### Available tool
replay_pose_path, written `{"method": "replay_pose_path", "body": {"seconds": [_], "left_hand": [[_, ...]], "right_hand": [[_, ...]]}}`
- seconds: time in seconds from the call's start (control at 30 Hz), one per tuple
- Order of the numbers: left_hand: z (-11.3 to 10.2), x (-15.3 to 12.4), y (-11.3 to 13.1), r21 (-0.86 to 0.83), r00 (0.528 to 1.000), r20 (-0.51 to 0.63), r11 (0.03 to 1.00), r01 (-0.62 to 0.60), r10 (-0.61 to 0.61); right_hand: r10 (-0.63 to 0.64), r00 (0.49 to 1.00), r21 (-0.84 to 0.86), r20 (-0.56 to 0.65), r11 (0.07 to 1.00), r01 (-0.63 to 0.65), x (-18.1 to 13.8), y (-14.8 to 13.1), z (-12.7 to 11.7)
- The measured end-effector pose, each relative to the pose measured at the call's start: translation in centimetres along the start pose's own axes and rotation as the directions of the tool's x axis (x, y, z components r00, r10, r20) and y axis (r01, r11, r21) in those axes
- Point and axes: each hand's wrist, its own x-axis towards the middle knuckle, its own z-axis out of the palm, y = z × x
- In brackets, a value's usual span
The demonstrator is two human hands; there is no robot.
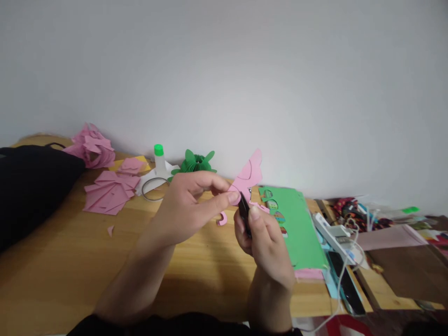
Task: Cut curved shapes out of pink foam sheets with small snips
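Note:
My left hand pinches a piece of pink paper with a scalloped edge, held up above the table. My right hand is closed around a small dark cutting tool, which looks like scissors; its blades meet the lower edge of the paper. A narrow pink strip hangs beside the blades. Below, on the tabletop, lies a curled pink paper scrap. Fingers hide much of the scissors' handles.
Pink paper pieces, a glue stick with a green cap and a green paper craft stand behind on the wooden table. Green sheets, a power strip and a phone lie right. A black bag sits left.

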Motion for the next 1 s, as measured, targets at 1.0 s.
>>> {"method": "replay_pose_path", "body": {"seconds": [1.0], "left_hand": [[-1.2,-0.4,-0.2,0.127,0.995,0.095,0.991,-0.029,0.017]], "right_hand": [[0.055,0.997,-0.056,0.052,0.997,-0.052,-0.3,0.1,-0.4]]}}
